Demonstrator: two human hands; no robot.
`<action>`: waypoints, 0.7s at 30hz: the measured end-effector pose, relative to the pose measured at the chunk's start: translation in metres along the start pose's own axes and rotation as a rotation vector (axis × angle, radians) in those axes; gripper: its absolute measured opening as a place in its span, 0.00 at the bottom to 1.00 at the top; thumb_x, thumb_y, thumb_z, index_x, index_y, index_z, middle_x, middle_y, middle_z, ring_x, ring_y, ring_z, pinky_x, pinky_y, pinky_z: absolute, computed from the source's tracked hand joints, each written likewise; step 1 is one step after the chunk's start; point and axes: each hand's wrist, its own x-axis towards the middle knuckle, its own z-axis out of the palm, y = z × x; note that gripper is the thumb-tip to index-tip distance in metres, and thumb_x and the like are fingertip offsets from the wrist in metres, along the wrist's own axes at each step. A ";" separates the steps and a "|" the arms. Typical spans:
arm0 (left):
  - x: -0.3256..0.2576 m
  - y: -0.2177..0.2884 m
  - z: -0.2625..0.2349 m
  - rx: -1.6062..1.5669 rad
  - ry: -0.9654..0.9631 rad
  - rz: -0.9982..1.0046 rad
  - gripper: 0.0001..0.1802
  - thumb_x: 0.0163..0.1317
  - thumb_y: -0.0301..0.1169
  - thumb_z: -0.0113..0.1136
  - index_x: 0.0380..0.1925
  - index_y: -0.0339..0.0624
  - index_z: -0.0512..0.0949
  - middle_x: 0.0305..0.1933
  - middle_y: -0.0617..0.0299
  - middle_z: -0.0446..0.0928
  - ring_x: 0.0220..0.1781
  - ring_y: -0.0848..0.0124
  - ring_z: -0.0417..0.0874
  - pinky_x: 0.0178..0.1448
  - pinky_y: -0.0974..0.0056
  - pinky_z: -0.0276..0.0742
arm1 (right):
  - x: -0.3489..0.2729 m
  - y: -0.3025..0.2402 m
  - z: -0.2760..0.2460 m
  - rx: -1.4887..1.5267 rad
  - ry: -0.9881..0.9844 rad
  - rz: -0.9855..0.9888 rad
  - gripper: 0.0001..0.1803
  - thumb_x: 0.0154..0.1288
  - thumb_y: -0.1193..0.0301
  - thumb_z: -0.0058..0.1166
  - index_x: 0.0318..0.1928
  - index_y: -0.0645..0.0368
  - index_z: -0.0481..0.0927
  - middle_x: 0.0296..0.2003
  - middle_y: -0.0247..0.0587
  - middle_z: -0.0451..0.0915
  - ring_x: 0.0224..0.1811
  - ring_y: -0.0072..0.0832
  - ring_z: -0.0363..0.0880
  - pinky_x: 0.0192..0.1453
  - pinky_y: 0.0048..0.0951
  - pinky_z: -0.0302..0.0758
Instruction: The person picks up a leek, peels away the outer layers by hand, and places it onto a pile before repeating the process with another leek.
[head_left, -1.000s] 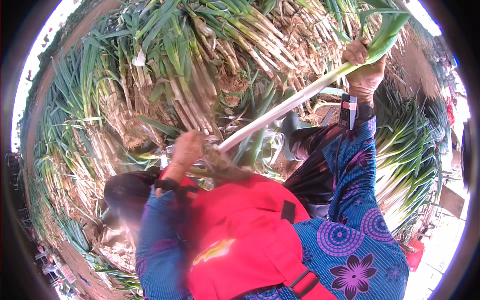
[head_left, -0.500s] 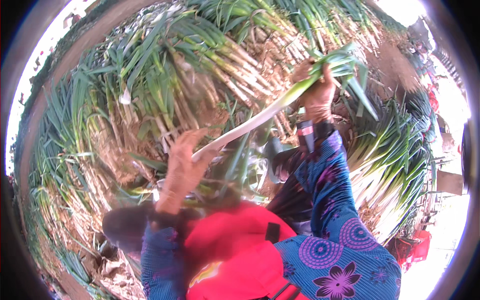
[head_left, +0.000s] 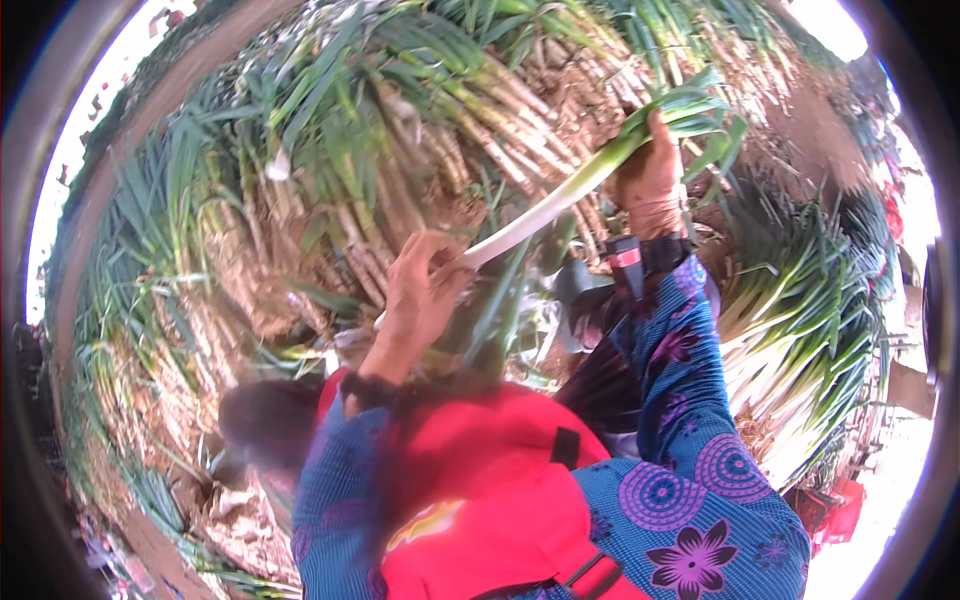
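Note:
A single leek [head_left: 545,212] is held slantwise across my front, its white shank bare and smooth, its green leaves at the upper right. My right hand [head_left: 652,182] is closed round it just below the leaves. Lower down, my left hand [head_left: 422,295] pinches the white end between thumb and fingers, hiding the root tip. Dark bands circle both wrists below the hands.
Soil-covered leeks [head_left: 480,110] lie in thick rows ahead and to the left. At the right is a stack of cleaner leeks [head_left: 790,350] with white shanks. A red crate [head_left: 835,510] stands at the lower right. Loose leaves [head_left: 495,310] lie below my hands.
My left hand has moved up and right along the leek toward my right hand, and its fingers have closed in on the white end. My right hand keeps its grip near the leaves.

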 end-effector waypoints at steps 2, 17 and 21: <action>0.002 -0.004 -0.004 0.063 -0.011 0.019 0.12 0.49 0.18 0.66 0.32 0.37 0.75 0.33 0.59 0.75 0.34 0.70 0.77 0.37 0.68 0.74 | -0.002 -0.003 0.004 -0.023 -0.034 0.018 0.17 0.67 0.56 0.52 0.38 0.58 0.72 0.29 0.40 0.73 0.30 0.34 0.72 0.37 0.40 0.73; 0.003 -0.032 -0.019 0.112 0.163 -0.134 0.12 0.59 0.24 0.59 0.43 0.38 0.79 0.44 0.54 0.80 0.48 0.67 0.80 0.49 0.62 0.76 | -0.012 0.033 0.014 0.029 -0.141 0.185 0.15 0.69 0.63 0.49 0.50 0.59 0.75 0.36 0.42 0.78 0.41 0.36 0.78 0.49 0.40 0.75; 0.027 0.011 0.004 -0.154 0.057 -0.164 0.14 0.59 0.23 0.60 0.46 0.37 0.78 0.43 0.55 0.80 0.47 0.68 0.80 0.48 0.66 0.76 | -0.025 0.029 0.028 -0.004 -0.198 0.327 0.17 0.69 0.61 0.49 0.51 0.58 0.74 0.40 0.42 0.79 0.46 0.37 0.78 0.52 0.43 0.74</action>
